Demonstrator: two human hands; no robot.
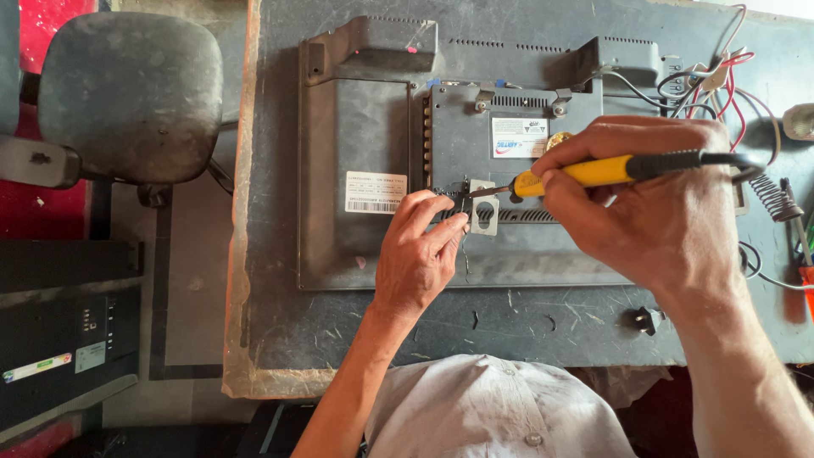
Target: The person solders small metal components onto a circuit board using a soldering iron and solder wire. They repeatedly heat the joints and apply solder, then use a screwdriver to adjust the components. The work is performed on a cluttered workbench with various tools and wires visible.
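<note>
Face-down on the grey bench [280,339] lay a flat-screen monitor [356,220], dark plastic back upward, long axis running left to right across the view. Over its central metal cover plate [509,182] hovered a soldering iron [593,172] with a yellow and black handle, held in the right hand [653,199], fingers [585,148] clenched around the handle. Lay almost level, long axis left to right, tip aimed left at a small pale metal bracket [485,212]. Pinched that bracket against the monitor back with the left hand [420,254], fingertips [454,222] grasping its left edge. Judged light and stiff, the iron, with the tip likely hot: best taken by the insulated handle only. Judged small, thin and slippery, the bracket; the plastic back easily marred. Loose coloured wires [721,85] trailed at the upper right, a padded stool [127,93] standing left of the bench.
</note>
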